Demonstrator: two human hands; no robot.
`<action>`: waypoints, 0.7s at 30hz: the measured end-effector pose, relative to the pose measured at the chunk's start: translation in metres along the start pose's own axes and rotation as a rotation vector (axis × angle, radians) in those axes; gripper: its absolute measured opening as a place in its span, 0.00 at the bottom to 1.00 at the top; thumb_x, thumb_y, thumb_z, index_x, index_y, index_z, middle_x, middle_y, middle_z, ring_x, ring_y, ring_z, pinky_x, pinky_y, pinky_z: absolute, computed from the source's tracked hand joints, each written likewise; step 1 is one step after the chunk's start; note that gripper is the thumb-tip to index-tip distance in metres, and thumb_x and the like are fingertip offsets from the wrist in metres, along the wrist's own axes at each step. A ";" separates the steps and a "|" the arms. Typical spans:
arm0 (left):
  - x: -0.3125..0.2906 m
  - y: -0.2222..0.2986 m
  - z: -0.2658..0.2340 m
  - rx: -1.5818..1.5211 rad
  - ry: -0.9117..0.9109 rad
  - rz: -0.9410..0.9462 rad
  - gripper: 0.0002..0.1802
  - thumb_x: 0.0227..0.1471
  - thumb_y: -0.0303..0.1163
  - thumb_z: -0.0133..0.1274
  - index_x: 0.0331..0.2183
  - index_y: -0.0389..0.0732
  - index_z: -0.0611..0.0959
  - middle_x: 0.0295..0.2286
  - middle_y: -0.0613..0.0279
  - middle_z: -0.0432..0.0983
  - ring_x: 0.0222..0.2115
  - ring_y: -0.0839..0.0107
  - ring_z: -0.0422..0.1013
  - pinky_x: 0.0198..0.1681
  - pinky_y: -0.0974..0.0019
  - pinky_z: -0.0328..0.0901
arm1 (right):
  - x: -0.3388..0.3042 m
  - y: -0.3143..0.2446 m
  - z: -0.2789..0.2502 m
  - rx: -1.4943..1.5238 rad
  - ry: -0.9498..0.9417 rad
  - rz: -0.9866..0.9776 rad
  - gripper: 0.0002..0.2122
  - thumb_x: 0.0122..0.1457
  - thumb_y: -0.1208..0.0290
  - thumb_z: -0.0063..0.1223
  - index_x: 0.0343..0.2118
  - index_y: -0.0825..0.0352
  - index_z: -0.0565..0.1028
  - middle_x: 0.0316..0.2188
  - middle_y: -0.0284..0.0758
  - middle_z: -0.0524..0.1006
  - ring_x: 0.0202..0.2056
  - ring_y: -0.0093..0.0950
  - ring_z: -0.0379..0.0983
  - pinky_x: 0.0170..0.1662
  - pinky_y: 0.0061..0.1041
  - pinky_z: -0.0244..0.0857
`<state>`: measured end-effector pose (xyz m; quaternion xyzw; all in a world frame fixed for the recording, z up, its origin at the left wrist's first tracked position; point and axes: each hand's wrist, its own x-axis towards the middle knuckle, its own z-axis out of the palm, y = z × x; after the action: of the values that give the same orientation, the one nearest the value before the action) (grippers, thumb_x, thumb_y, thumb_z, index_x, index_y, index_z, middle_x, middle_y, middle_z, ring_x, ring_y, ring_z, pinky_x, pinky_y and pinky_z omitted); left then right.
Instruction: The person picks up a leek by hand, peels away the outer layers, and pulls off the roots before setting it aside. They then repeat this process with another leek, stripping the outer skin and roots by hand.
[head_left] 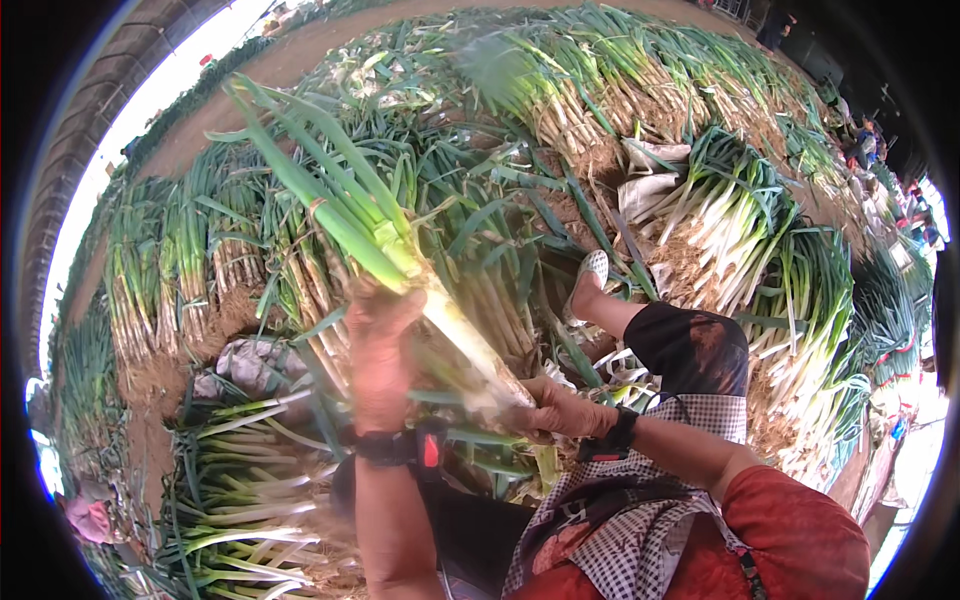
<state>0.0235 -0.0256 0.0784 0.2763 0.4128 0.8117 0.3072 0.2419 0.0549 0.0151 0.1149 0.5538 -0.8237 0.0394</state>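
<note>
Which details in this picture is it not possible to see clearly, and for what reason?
All in the head view:
Left hand: its exact finger positions, smeared by blur.
Leek: its lower tip, partly covered by the right hand.
Distant people: what they do, too small.

- Centre: a leek point(465, 335) slants, leaves toward upper left.
- Left of centre: the blurred left hand point(382, 345) at its stalk.
- Below centre: the right hand point(568, 408) gripping its root end.
- Lower left: pale-stemmed leeks point(255, 535).
</note>
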 end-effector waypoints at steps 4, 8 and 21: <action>-0.007 0.010 0.007 0.094 0.057 0.091 0.23 0.45 0.16 0.57 0.45 0.39 0.76 0.42 0.64 0.74 0.43 0.72 0.71 0.50 0.66 0.64 | 0.007 0.009 0.004 -0.250 0.137 -0.216 0.13 0.61 0.65 0.54 0.43 0.69 0.72 0.21 0.25 0.71 0.19 0.14 0.65 0.21 0.20 0.61; -0.007 -0.002 0.004 0.250 0.120 0.237 0.21 0.46 0.16 0.58 0.44 0.39 0.76 0.40 0.64 0.74 0.42 0.74 0.70 0.49 0.68 0.65 | 0.020 0.023 0.000 -0.526 0.422 -0.344 0.14 0.58 0.66 0.56 0.42 0.70 0.71 0.22 0.34 0.73 0.21 0.21 0.68 0.25 0.26 0.64; -0.004 -0.010 -0.002 0.617 -0.005 0.227 0.13 0.49 0.18 0.56 0.38 0.37 0.73 0.34 0.62 0.73 0.35 0.76 0.71 0.39 0.71 0.69 | 0.032 0.010 -0.017 -0.639 0.451 -0.155 0.13 0.56 0.65 0.57 0.35 0.72 0.71 0.21 0.46 0.74 0.23 0.37 0.72 0.30 0.33 0.66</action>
<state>0.0274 -0.0246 0.0682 0.4027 0.6049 0.6768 0.1174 0.2155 0.0687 -0.0078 0.2327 0.7840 -0.5646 -0.1116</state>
